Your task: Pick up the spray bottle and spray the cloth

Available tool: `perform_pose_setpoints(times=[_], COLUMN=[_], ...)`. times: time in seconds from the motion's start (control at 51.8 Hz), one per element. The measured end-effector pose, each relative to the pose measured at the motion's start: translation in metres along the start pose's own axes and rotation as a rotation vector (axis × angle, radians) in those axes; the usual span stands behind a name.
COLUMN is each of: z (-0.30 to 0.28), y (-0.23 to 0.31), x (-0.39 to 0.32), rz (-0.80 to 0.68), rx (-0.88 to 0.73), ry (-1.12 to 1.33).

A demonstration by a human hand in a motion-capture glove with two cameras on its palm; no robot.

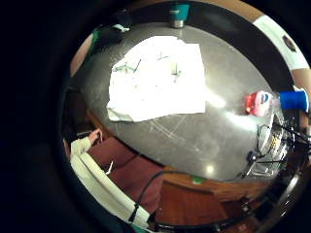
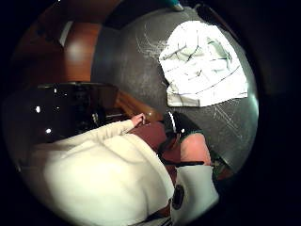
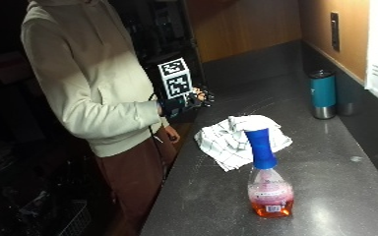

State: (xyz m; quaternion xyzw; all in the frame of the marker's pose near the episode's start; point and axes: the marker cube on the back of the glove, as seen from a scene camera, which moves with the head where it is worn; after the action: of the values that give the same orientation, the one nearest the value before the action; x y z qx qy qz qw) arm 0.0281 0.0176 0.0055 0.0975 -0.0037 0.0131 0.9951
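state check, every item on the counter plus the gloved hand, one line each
spray bottle: upright on the counter, blue top on, orange liquid low in the base, not held
cloth: white checked, rumpled, lying on the counter, apart from the bottle
tumbler: teal, upright near the back wall
right hand: raised above the counter edge, holding nothing; finger pose unclear

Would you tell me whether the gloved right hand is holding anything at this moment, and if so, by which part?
Nothing is held. The right hand hangs in the air above the counter's edge, apart from the spray bottle and the cloth, which both sit on the counter.
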Motion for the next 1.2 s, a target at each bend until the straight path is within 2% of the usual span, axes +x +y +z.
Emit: perform_pose_setpoints(times=[0.174, 0.309, 0.425, 1.197], z=[-0.023, -0.039, -0.049, -0.055], y=[0.021, 0.037, 0.048, 0.068], x=[0.026, 0.048, 0.066, 0.153], rz=[0.059, 0.161, 0.233, 0.568], rx=[0.206, 0.4, 0.506, 0.847], ry=[-0.007, -0.078, -0.1, -0.25])
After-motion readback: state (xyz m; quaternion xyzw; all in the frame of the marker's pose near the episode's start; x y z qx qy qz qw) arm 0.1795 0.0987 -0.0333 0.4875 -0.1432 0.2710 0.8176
